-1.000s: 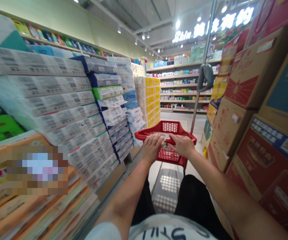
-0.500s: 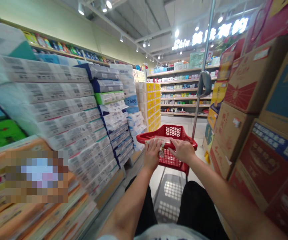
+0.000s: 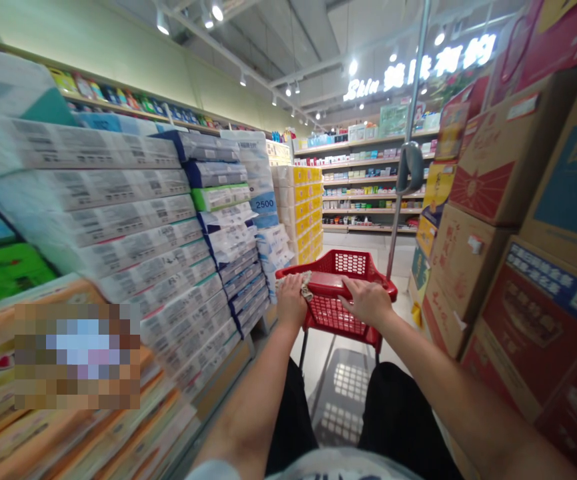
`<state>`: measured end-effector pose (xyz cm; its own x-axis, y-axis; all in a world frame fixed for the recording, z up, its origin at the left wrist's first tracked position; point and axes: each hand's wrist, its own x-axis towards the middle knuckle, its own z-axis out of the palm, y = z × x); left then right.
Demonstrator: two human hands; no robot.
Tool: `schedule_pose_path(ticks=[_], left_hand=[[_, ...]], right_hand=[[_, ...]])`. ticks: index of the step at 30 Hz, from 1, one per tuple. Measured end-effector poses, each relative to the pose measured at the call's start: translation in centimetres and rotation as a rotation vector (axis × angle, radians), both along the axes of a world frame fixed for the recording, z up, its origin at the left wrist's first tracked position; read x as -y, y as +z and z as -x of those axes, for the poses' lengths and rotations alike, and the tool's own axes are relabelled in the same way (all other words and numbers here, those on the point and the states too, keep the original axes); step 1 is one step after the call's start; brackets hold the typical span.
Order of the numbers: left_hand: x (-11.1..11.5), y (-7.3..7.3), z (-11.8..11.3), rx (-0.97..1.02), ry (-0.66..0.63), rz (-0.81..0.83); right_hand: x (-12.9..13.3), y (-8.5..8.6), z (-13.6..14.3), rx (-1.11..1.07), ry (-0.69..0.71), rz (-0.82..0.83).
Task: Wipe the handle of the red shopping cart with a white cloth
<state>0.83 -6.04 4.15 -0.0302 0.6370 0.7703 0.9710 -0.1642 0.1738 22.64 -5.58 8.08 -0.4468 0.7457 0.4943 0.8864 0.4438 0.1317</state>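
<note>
A red plastic shopping cart [image 3: 351, 263] stands in front of me, with its handle [image 3: 326, 283] toward my body. My left hand [image 3: 291, 303] presses a crumpled, pale patterned cloth [image 3: 307, 288] onto the left end of that handle, fingers closed over it. Part of the cloth hangs out beside the thumb. Toward the right end, my right hand [image 3: 367, 301] is wrapped over the handle, its thumb on the near side. The palms of both hands are hidden.
Stacked tissue packs [image 3: 133, 227] line the left, with orange packs [image 3: 83, 420] close by. Cardboard boxes [image 3: 473, 267] are piled at the right. A metal pole [image 3: 393, 243] rises beyond the cart's right side, before stocked shelves [image 3: 363, 177].
My left hand has slid left along the handle with the cloth, baring more of the handle's middle. My right hand keeps its place on the handle.
</note>
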Motion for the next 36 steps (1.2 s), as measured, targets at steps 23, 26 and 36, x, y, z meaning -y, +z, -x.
schedule_pose_path(ticks=[23,26,36], left_hand=[[0.5,2.5,-3.5,-0.020,0.022,0.113],[0.4,2.4,-4.4,-0.084,-0.035,0.092],[0.3,3.6,-3.4,-0.073,0.029,0.204]], right_hand=[[0.3,-0.3,0.6,-0.044,-0.041,-0.055],[0.2,-0.5,0.6,-0.047,-0.034,-0.065],[0.3,-0.7,0.4,-0.047,-0.018,-0.093]])
